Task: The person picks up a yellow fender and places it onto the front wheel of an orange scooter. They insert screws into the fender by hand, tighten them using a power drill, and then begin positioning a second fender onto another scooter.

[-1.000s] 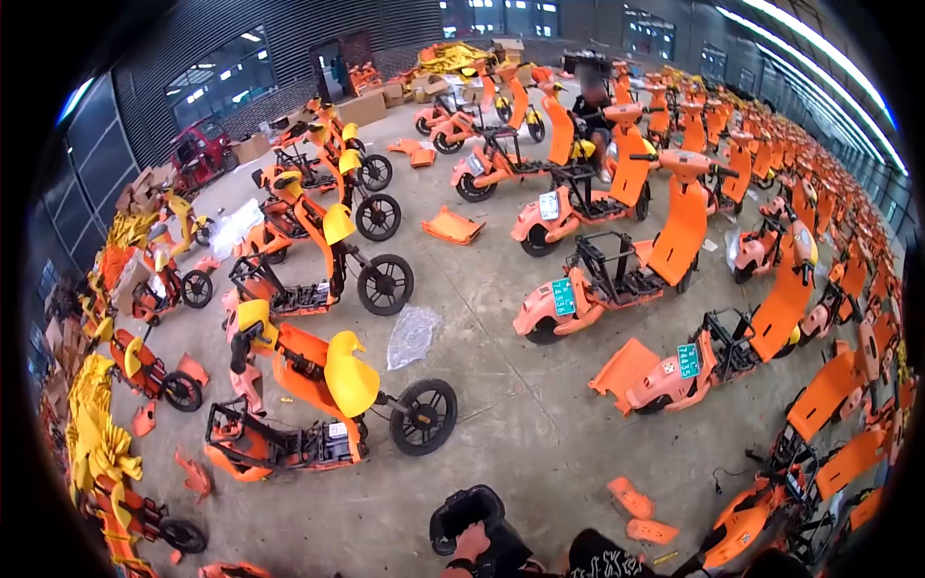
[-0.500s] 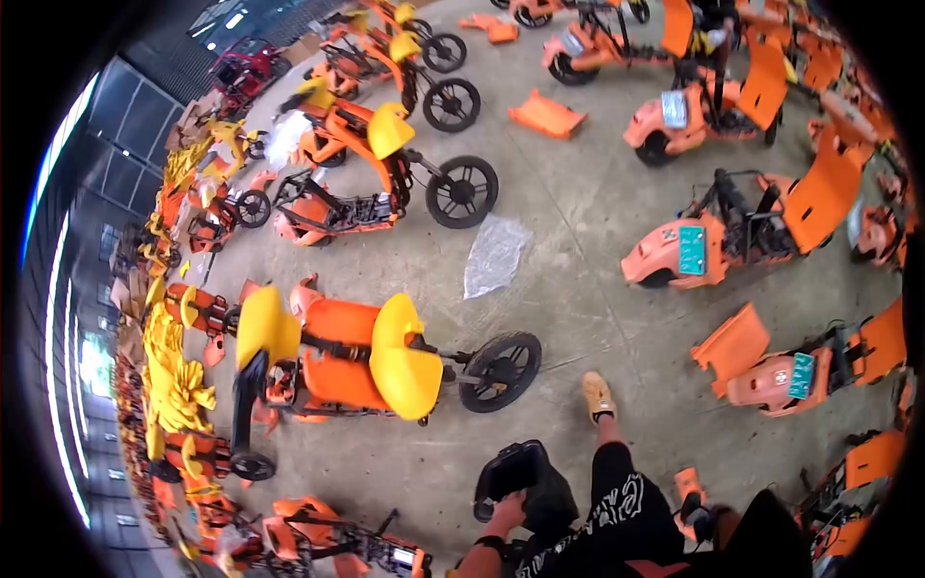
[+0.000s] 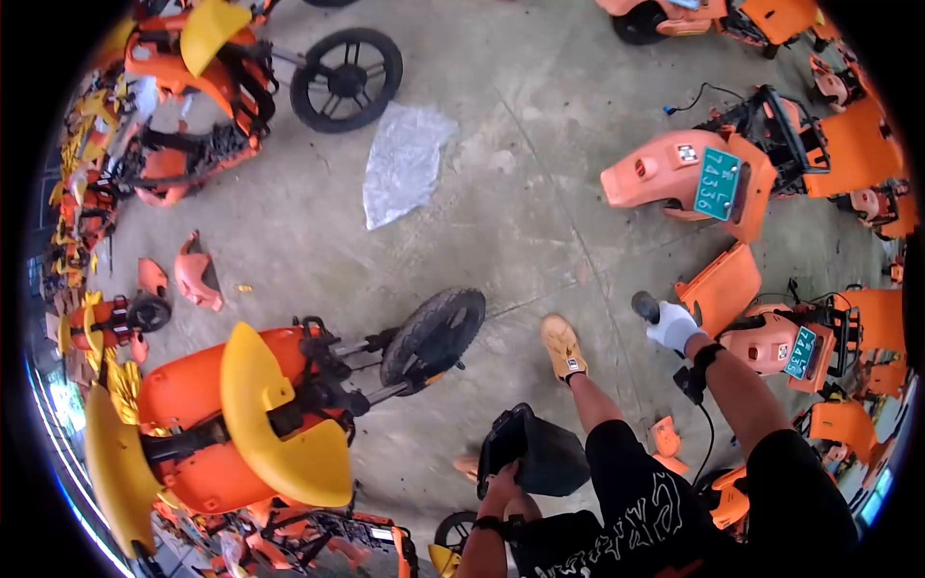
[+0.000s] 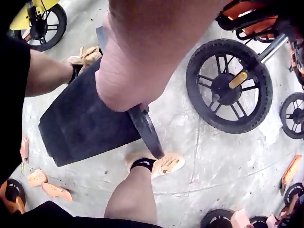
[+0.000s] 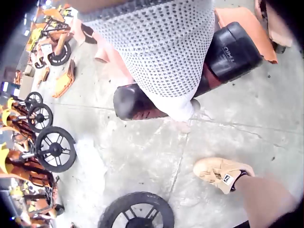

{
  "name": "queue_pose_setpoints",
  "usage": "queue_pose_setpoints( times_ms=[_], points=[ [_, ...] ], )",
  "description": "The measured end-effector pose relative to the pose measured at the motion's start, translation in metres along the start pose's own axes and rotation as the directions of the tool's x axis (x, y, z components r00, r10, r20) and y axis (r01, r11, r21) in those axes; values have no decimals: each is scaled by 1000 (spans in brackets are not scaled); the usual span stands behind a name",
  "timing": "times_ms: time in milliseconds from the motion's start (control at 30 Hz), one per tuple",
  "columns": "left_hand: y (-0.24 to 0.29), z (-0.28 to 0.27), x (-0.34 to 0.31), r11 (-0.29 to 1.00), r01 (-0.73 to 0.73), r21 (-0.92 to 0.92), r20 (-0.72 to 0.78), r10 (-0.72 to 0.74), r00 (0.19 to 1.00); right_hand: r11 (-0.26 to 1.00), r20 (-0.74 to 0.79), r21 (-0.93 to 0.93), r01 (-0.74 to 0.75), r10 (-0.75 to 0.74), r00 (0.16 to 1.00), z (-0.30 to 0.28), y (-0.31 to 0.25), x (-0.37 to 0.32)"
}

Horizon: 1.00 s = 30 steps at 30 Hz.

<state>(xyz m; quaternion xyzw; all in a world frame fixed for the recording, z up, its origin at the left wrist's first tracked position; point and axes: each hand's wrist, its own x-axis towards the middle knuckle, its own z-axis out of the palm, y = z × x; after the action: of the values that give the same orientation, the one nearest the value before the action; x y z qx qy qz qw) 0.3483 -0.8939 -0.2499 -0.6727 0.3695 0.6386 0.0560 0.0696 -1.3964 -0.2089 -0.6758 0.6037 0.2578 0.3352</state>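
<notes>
My left hand [image 3: 503,482] grips the rim of a black plastic bin [image 3: 554,458], which hangs tilted in front of my legs. In the left wrist view, the bin [image 4: 90,123] shows its side, and the fingers of my left hand [image 4: 124,90] are hidden at the rim. My right hand [image 3: 673,328], in a white knitted glove, holds a black and dark red cordless driver [image 3: 646,306] out to the right. Its battery end [image 5: 232,54] sticks out beyond the glove [image 5: 166,57] in the right wrist view.
A scooter with yellow fenders [image 3: 284,414] and a black front wheel [image 3: 434,342] stands close at left. Scooter bodies with green plates [image 3: 718,183] line the right, beside an orange panel [image 3: 723,289]. Clear plastic film [image 3: 407,164] lies on the concrete floor [image 3: 511,241].
The head view has swung downward and drawn nearer the scooters. My right arm now reaches forward with the driver clearly in sight. My left hand keeps holding the bin.
</notes>
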Motion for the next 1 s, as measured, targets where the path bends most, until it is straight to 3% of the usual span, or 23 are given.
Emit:
queue_pose_setpoints(
  times_ms=[67,133,200,267,300,367,467,667,733,800,900,1000],
  points=[
    [1,15,13,997,-28,-68,-44,25,999,988,104,-148,36,-20,994,9,-7,23],
    [6,17,29,1000,-17,19,13,17,1000,965,134,-260,10,26,991,24,-16,38],
    [-1,24,46,990,-93,-107,-39,90,995,900,160,-435,-12,90,983,53,-12,41],
    [-2,21,60,986,-52,-158,19,55,998,841,65,-531,-103,161,985,89,-2,44],
    [-8,25,74,991,-56,-126,7,57,998,840,60,-530,-119,176,982,101,2,47],
    [-12,19,91,999,-26,22,29,26,999,714,-17,-679,-171,217,976,126,11,44],
    [-22,17,113,991,-41,-130,-21,38,999,655,-89,-711,-255,275,957,165,37,53],
    [-36,-3,135,984,-132,-120,-31,130,991,622,-134,-747,-234,203,970,203,51,55],
    [-46,-2,147,984,-160,-83,51,164,985,663,-147,-715,-222,168,975,218,64,69],
    [-37,-14,151,997,-78,-6,230,78,970,685,-107,-698,-210,191,976,228,72,82],
    [-54,-14,171,979,-202,-5,368,189,910,705,-89,-676,-213,210,974,249,81,101],
    [-51,-35,166,956,-277,-94,483,287,827,743,-215,-619,-253,149,965,267,84,116]
  ],
)
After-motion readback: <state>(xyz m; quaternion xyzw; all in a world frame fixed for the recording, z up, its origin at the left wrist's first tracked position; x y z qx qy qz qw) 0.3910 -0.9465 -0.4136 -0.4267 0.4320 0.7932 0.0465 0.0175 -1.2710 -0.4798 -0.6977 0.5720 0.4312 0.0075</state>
